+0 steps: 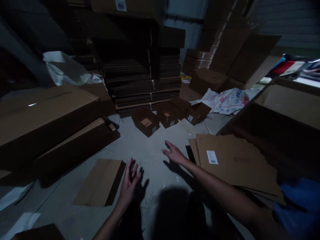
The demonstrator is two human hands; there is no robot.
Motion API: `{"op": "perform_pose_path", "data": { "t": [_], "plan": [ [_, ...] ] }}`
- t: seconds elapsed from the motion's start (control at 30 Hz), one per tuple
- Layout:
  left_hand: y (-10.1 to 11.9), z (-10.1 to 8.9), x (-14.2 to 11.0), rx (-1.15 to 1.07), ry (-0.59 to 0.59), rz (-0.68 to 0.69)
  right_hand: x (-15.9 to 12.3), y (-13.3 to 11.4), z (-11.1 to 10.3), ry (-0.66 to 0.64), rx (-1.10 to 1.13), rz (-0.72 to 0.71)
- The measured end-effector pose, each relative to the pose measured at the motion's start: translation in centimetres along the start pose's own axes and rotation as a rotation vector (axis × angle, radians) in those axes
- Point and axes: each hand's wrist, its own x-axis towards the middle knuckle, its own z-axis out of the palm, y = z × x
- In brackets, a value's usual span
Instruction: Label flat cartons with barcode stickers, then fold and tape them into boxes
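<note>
My left hand [130, 181] hangs above the floor with its fingers loosely apart and nothing in them. Just left of it a closed, low cardboard box [98, 181] lies on the floor. My right hand [173, 152] reaches forward over bare floor, fingers spread and empty. Beside my right forearm lies a pile of flat cardboard sheets [237, 160], the top one bearing a white label [212, 157]. Ahead of both hands stand several small open cardboard boxes, among them one box [145, 122] at the left and another [197, 113] at the right.
Bundled stacks of flattened cardboard [147, 86] rise at the back. Long cardboard boxes [47, 106] line the left side. A large open carton [272, 116] stands at the right, near a crumpled printed white sack [226, 101]. The concrete floor [155, 153] lies between them.
</note>
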Motion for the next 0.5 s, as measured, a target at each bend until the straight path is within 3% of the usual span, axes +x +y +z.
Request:
{"op": "perform_pose_path", "data": {
  "t": [0.07, 0.13, 0.2, 0.27, 0.37, 0.5],
  "plan": [
    [-0.8, -0.5, -1.1, 0.03, -0.036, -0.054, -4.0, 2.5, -3.6, 0.077, -0.486, -0.159],
    [-1.1, -1.0, -1.5, 0.052, -0.054, -0.089, -8.8, 5.7, -7.9, 0.185, -0.972, -0.094],
    [-0.9, -1.2, -1.6, 0.066, -0.081, -0.113, -13.2, 8.8, -11.8, 0.203, -1.202, 0.099],
    [-0.5, -1.0, -1.5, 0.066, -0.124, -0.139, -16.0, 10.7, -14.6, 0.119, -1.307, 0.087],
    [0.0, 0.4, -1.9, 0.06, -0.196, -0.178, -17.3, 9.9, -15.7, 0.03, -1.281, -0.094],
    [0.7, 2.6, -2.5, 0.01, -0.344, -0.317, -17.7, 3.9, -12.5, 0.084, -1.007, -0.325]
  ]
}}
